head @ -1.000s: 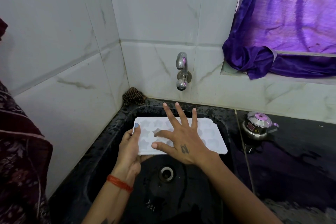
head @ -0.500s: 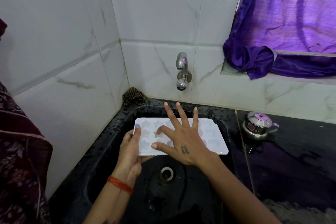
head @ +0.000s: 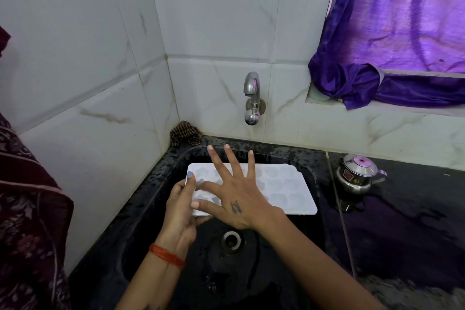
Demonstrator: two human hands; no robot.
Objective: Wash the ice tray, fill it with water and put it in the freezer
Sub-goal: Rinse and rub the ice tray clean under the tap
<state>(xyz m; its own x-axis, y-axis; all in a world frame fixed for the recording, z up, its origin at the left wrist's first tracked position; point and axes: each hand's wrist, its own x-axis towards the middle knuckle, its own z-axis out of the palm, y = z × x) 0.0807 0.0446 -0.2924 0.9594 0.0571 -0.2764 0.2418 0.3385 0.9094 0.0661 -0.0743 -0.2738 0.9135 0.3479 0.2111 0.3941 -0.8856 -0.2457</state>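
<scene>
Here I see the ice tray (head: 281, 186) held over the black sink (head: 151, 199), below the dry tap (head: 252, 98) at 12 o'clock; my left hand (head: 180, 209) pinches its 9 o'clock end, my right hand (head: 235, 194) lies flat with splayed fingers. With one wet grip, I judge hard rubbing could tip it into the basin.

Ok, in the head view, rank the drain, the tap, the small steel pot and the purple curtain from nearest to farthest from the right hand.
From the right hand:
1. Drain, just below it in the sink.
2. Tap, on the wall above it.
3. Small steel pot, on the counter to the right.
4. Purple curtain, upper right at the window.
</scene>
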